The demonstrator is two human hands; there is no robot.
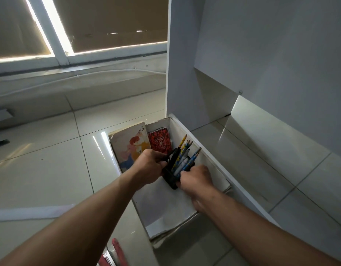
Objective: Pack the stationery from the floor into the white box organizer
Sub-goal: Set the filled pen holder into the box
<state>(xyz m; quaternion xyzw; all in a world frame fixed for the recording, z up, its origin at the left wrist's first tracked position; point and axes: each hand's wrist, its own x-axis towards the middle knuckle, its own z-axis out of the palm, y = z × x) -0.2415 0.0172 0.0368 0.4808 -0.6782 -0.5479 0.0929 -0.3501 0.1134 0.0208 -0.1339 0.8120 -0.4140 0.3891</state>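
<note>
Right now, box: the white box organizer (pixel 162 225) sits on the glossy tiled floor (pixel 50 169), its long side against the foot of a white cabinet (pixel 261 64).
Holder: a black mesh pen holder (pixel 170 176) is inside the box, about midway along it, tilted so its mouth leans toward the far end.
Pencils: a bunch of pencils and pens (pixel 183 160) sticks out of the holder, tips pointing up and away toward the cabinet.
Left hand: the left hand (pixel 148 167) clasps the holder's left side, fingers curled round the mesh.
Right hand: the right hand (pixel 196 179) grips the holder's right side and lower edge, fingers wrapped on it.
Book: a pale illustrated book (pixel 130 144) stands at the box's far end, leaning on its left wall.
Notebook: a red spiral notebook (pixel 160 142) stands just beside the book, in the far corner.
Near end of box: bare white bottom, with a crumpled front edge.
Outside the box: some pink and red items (pixel 116 254) lie on the floor near its front corner; I cannot tell what they are.
</note>
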